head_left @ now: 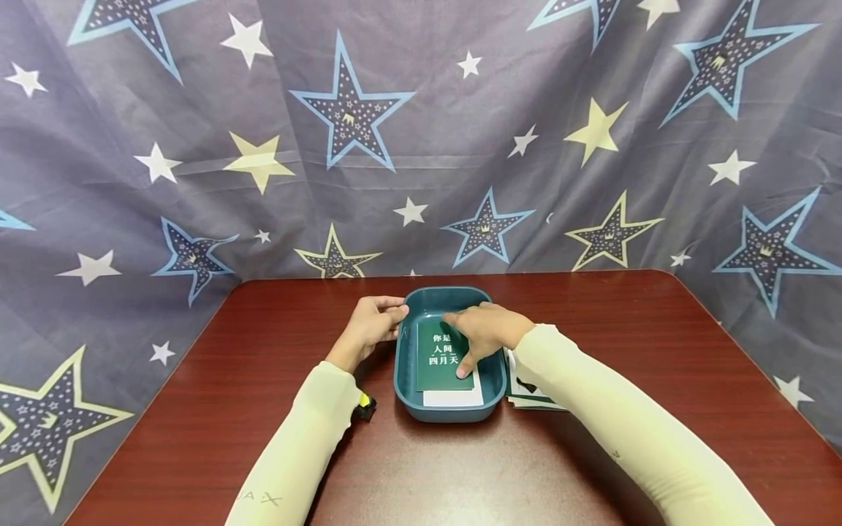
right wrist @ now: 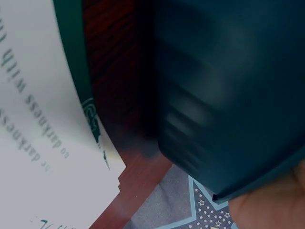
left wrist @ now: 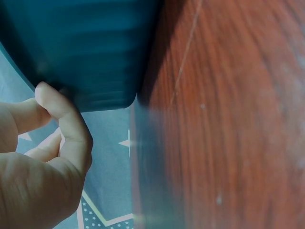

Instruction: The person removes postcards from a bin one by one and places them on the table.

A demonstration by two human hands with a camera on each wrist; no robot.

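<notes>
A teal plastic bin (head_left: 450, 415) stands on the table with a green card (head_left: 437, 372) bearing white Chinese characters inside it, over a white card (head_left: 454, 398). My left hand (head_left: 370, 325) pinches the bin's left rim near the far corner; the left wrist view shows thumb and fingertips at that rim. My right hand (head_left: 488, 330) reaches over the bin's right side. Its thumb rests on the green card and a finger extends to the card's far edge. In the right wrist view, only part of the right hand (right wrist: 271, 205) shows beside the rim.
Right of the bin lies a stack of cards (head_left: 526, 391), partly under the right forearm; printed words show on these cards (right wrist: 43, 119) up close. A small black and yellow object (head_left: 364, 405) sits by the left sleeve. Behind the table (head_left: 263, 343) hangs a star-patterned curtain (head_left: 421, 183).
</notes>
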